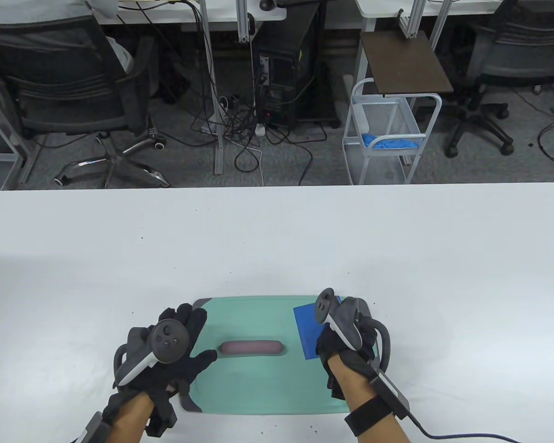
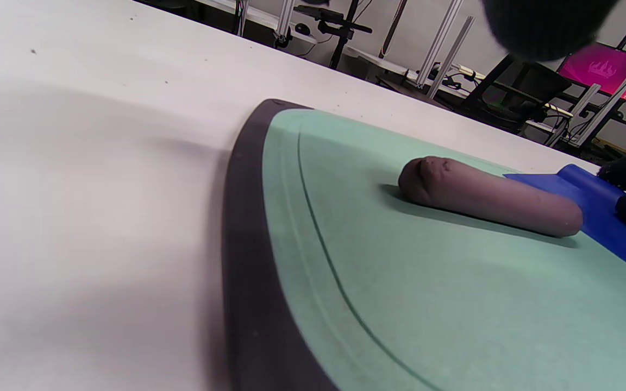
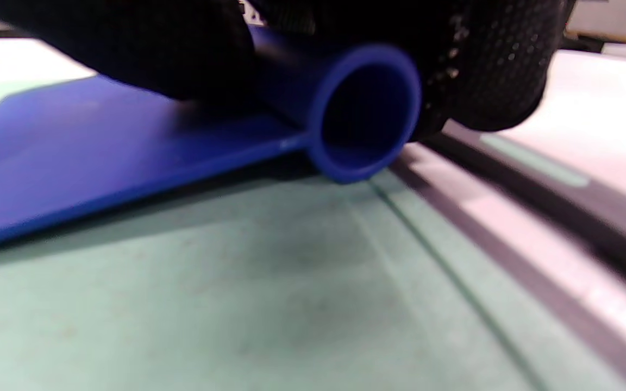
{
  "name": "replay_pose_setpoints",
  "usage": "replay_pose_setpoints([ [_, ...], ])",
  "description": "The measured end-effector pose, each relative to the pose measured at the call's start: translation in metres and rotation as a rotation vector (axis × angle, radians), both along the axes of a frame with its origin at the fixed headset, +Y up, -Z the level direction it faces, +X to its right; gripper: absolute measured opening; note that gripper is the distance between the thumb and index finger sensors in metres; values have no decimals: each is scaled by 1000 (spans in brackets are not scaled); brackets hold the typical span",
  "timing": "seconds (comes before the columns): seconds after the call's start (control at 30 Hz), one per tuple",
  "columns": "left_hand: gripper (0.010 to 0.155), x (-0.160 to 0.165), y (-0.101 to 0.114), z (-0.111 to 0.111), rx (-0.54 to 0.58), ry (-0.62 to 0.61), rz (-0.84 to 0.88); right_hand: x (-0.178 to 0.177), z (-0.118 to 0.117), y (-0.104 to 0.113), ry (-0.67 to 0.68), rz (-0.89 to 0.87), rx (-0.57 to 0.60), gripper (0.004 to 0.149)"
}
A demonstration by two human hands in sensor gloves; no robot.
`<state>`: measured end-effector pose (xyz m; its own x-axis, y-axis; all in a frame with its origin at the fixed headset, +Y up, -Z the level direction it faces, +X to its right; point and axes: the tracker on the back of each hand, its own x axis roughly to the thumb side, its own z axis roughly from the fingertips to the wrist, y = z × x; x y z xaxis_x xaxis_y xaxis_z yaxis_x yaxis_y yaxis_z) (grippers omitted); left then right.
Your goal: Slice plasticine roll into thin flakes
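Note:
A brownish plasticine roll lies whole along the middle of a green cutting mat; it also shows in the left wrist view. My left hand is spread open over the mat's left edge, thumb tip just left of the roll, holding nothing. My right hand grips the tubular handle of a blue plastic scraper over the mat's right end; its flat blade points toward the roll's right end. In the right wrist view the scraper sits low above the mat.
The mat lies on a white table near its front edge, with dark grey end strips. Beyond the table's far edge are office chairs, cables, a computer tower and a white wire cart.

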<state>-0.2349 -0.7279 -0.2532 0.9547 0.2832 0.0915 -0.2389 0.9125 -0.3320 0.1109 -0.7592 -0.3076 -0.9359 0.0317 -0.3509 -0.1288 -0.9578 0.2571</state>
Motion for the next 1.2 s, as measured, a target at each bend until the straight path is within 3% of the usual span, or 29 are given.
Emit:
replay_pose_setpoints([
  [0.23,86,-1,-1,-1,-9,7,7,16,3,5,-33,-179,73,83],
  [0.53,86,-1,-2,-1,-32,10,7,39,12,33,-34,-485,262,83],
  [0.67,85,2,-3,-1,-44,5,20,29,19,49,7,-483,295,84],
  [0.8,84,15,-1,-2,-20,-30,51,5,25,59,70,-469,229,86],
  [1.2,65,97,-7,-7,140,-341,-125,-64,57,81,158,-292,335,83],
])
